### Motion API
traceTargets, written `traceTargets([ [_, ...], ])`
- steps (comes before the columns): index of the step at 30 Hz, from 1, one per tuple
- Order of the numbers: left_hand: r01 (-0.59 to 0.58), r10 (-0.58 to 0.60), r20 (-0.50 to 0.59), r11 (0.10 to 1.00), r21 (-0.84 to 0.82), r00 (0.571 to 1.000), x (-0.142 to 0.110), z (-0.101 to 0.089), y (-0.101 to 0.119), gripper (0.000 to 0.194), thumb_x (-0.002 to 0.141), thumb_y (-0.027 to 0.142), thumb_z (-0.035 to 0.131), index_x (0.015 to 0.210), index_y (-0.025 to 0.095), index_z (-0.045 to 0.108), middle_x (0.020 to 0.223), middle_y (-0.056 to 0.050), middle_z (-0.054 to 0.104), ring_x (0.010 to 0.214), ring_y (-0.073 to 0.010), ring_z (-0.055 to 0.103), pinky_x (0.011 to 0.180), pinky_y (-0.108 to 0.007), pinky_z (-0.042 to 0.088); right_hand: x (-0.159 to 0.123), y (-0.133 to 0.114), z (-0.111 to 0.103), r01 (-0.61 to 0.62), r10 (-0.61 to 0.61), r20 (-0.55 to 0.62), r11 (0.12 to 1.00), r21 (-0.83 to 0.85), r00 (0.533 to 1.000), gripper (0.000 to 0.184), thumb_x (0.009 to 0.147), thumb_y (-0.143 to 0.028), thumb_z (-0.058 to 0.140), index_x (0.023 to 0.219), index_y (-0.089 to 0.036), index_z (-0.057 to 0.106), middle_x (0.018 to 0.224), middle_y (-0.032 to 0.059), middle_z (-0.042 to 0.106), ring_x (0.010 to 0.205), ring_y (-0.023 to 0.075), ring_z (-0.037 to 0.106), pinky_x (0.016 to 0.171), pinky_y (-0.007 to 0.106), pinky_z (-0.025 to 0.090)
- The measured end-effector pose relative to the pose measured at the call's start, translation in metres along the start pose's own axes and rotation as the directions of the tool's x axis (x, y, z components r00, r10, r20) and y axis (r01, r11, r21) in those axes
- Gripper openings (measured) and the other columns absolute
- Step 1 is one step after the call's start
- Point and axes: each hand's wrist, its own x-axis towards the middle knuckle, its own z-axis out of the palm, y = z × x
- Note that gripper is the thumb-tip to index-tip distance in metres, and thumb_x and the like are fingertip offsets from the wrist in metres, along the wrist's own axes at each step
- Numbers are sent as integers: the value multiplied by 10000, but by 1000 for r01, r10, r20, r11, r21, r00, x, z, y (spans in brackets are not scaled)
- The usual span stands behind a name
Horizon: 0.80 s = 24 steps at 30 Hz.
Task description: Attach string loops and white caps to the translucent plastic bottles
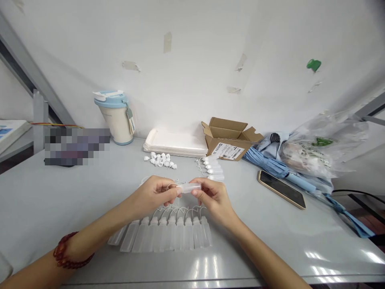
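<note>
Translucent plastic, that little bottle [189,188]. Where exactly is it?

Held level in the air between both hands, above the desk [39,208] and not resting on it.

How's the left hand [152,196] set?

Curled and pinching the bottle's left end between thumb and fingers. A thin white cord [172,185] loops out beside them.

And the right hand [214,200]?

Pinching too, thumb and fingertips closed on the right end. Neither hand is spread.

What lies just below them?

A row of matching bottles [171,237], side by side on the desk, narrow tips toward the hands, with white loops rising from the tips.

Further up the desk?

Five more bottles [214,168] lie stacked in a short column, tips to the left, near a pile of small white caps [159,160]. Behind those are a stack of white trays [174,142] and an open cardboard box [231,138] with a shipping label.

Anything off to the sides?

On the right, a black phone [281,188], a folded blue umbrella [270,166] and a plastic bag [321,146]. On the left, a cream and blue tumbler [114,120] stands beside a pixelated patch that hides what's there. A red beaded bracelet [72,251] circles the left wrist.
</note>
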Motion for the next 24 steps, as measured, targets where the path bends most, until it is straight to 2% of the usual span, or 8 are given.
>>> traceTargets([
  [4,-50,49,13,995,91,999,-2,1,-1,352,843,412,494,600,161,543,561,28,494,543,-108,426,493,-222,311,1,0,0,-128,127,16,980,153,992,229,812,-366,592,784,-149,663,654,7,557,476,83,435,452,228,381],
  [7,-124,126,-1,976,180,992,-2,3,-3,390,858,390,476,542,162,451,526,43,413,519,-95,365,487,-223,279,3,-1,2,-206,209,11,949,238,978,250,772,-397,621,749,-151,659,585,-22,494,433,74,407,408,220,370],
  [10,-149,157,-14,962,229,988,-1,4,-5,385,868,381,463,551,163,458,528,42,425,523,-97,379,499,-224,290,4,-2,4,-247,247,37,921,300,968,277,753,-427,631,739,-152,651,516,-50,409,418,76,364,380,217,364],
  [14,-109,117,-27,976,187,993,5,2,-11,363,866,441,456,652,166,557,603,17,542,593,-129,497,558,-230,380,5,0,2,-216,223,-2,947,238,975,296,788,-441,597,780,-147,629,503,-55,395,451,86,379,429,224,359],
  [18,-92,121,-143,977,191,982,13,-13,-17,374,866,463,419,733,167,604,697,-12,616,656,-157,561,622,-255,444,12,9,-17,-93,106,-167,992,82,980,289,819,-433,562,873,-155,619,558,-44,434,505,96,412,490,231,357],
  [20,-27,124,-277,945,327,953,18,-25,-22,347,863,436,412,769,169,613,726,-23,637,649,-167,562,615,-268,444,17,16,-32,-63,59,-260,998,-5,964,306,829,-438,542,917,-155,620,609,-23,487,540,109,440,520,243,378],
  [21,10,159,-352,901,433,923,20,-32,-25,310,852,404,424,785,171,617,757,-31,649,675,-178,569,646,-281,445,20,19,-39,-59,44,-292,997,-40,955,316,838,-440,523,938,-155,618,630,-12,514,555,118,457,528,248,385],
  [24,87,348,-453,708,701,821,27,-52,-40,284,848,325,387,869,176,628,916,-79,655,867,-244,565,796,-353,445,27,31,-60,-94,2,-399,973,-213,917,331,848,-432,489,968,-158,629,688,20,577,622,149,513,581,271,412],
])
